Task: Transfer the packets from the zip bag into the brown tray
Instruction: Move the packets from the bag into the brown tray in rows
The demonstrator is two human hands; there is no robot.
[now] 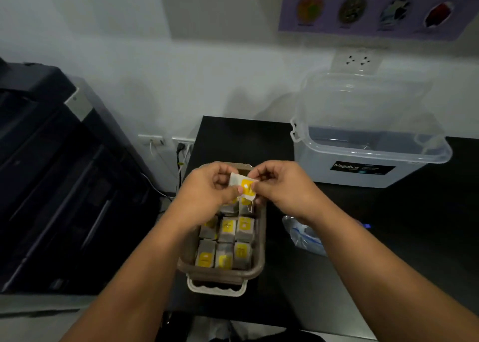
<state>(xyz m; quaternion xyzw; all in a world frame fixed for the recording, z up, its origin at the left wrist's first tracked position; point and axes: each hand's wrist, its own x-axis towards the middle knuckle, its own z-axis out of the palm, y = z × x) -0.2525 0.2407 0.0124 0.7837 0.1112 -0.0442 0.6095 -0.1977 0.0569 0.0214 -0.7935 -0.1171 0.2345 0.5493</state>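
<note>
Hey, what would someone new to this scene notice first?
At centre, the left hand and right hand pinch a small white and yellow packet above the brown plastic tray, which holds rows of grey, yellow-labelled packets. A large clear plastic storage box stands back right on the black table; a crumpled clear zip bag lies right of the tray.

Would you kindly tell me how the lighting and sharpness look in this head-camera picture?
Head view: dim overall; the black table and the dark machine on the left sink into shadow; the poster is blurred; the packet, pinched by the left hand and right hand, is brightest, slightly soft.
</note>
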